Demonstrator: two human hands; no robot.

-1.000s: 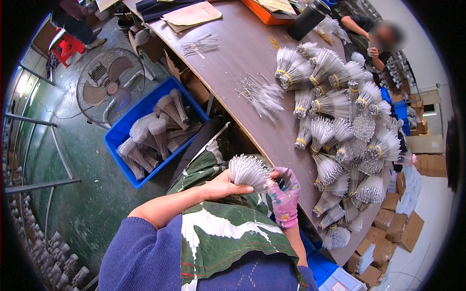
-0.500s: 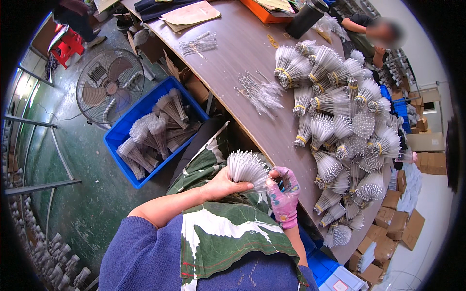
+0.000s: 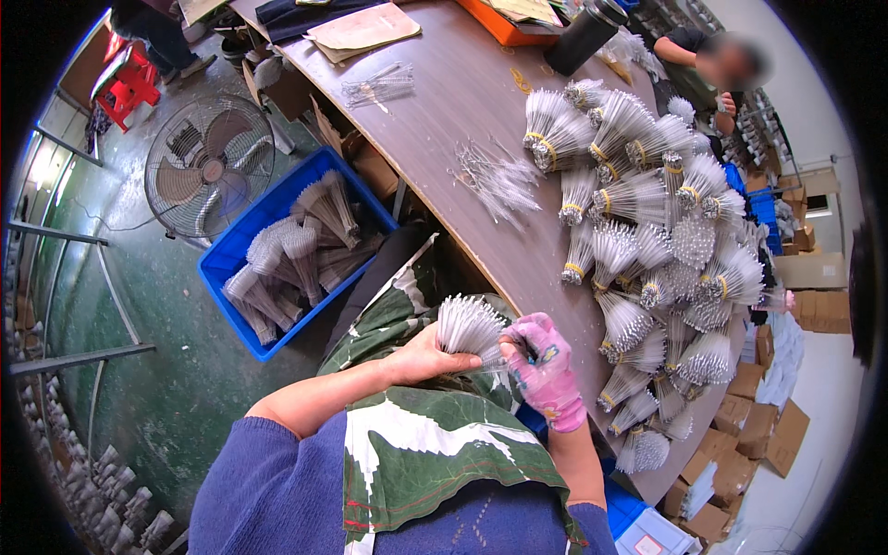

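My left hand is closed around a bundle of thin white-tipped wire brushes, held over my lap with the tips fanned up and away from me. My right hand, in a pink patterned glove, is curled with thumb and fingers together at the right side of that bundle. What its fingers pinch is too small or hidden to make out. On the table to the right lies a large heap of similar brush bundles, many bound with yellow bands.
Loose wire brushes and a smaller pile lie on the brown table. Left of my legs is a blue bin of bundles, beside a floor fan. A black bottle stands at the back; another person sits far right.
My right hand has turned and risen slightly, its back now facing up and its fingers curled by the bundle. The bundle in my left hand has tilted a little to the right.
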